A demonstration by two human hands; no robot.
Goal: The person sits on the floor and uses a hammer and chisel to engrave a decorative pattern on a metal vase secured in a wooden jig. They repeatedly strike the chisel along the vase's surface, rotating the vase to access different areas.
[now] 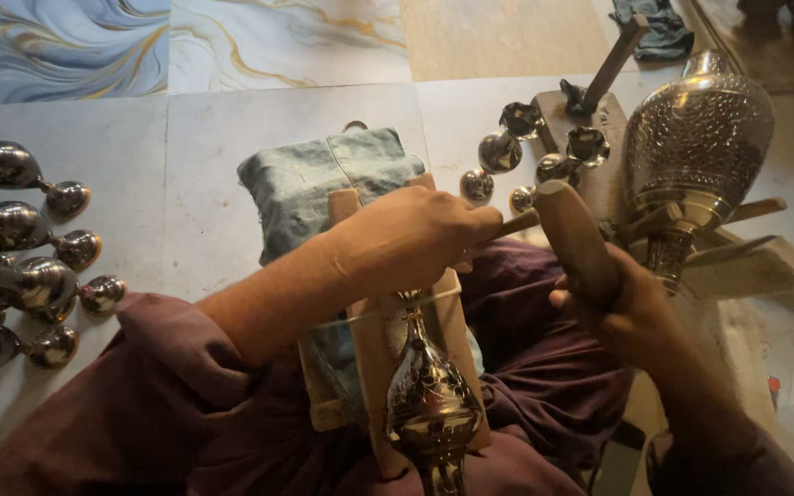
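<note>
My left hand is closed around a thin chisel-like tool whose end pokes out to the right. My right hand grips a thick wooden mallet handle, its head close to the chisel's end. A small shiny engraved brass vase lies on a wooden board over my lap, just below my left hand. The chisel tip is hidden under my hand.
A large engraved metal vase rests on wooden supports at right. Several small shiny metal pieces lie beside a hammer. More polished pieces line the left floor. A folded blue cloth lies ahead.
</note>
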